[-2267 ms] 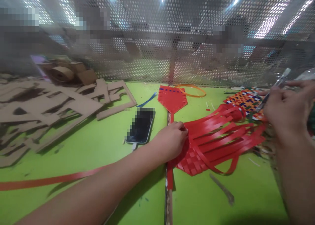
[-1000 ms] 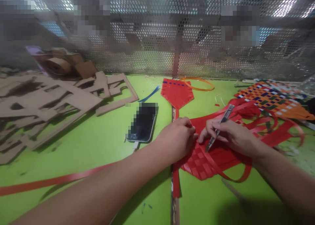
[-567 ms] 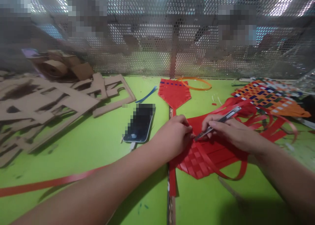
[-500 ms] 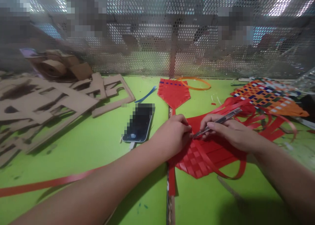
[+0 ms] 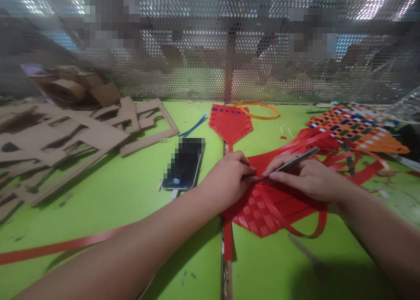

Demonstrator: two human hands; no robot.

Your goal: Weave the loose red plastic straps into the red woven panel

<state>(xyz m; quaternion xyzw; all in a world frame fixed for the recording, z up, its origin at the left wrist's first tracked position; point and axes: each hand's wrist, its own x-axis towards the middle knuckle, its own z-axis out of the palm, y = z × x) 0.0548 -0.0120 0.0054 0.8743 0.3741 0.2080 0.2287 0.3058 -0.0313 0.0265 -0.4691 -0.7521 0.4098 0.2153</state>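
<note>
A red woven piece (image 5: 259, 212) with loose red strips lies on the green table, right of its middle seam. My left hand (image 5: 234, 177) is closed at the piece's left part, its fingertips pinching the red strips. My right hand (image 5: 295, 175) holds a thin metallic tool (image 5: 295, 160) slantwise, its tip down at the red strips close to my left fingertips. A red strip loop (image 5: 288, 227) curves below my right hand. Behind, a smaller red woven piece (image 5: 230, 124) with a dashed blue line lies flat across the seam.
Cut cardboard pieces (image 5: 88, 133) and tape rolls (image 5: 67, 91) fill the left. A phone (image 5: 183, 166) with a cable lies left of my left hand. An orange ring (image 5: 262, 110) and a multicoloured woven piece (image 5: 357, 127) lie behind. A perforated metal screen (image 5: 197, 50) borders the back.
The tool has turned in my right hand and now looks narrower. My right hand has moved slightly left, towards my left fingertips. My left hand stays on the red strips.
</note>
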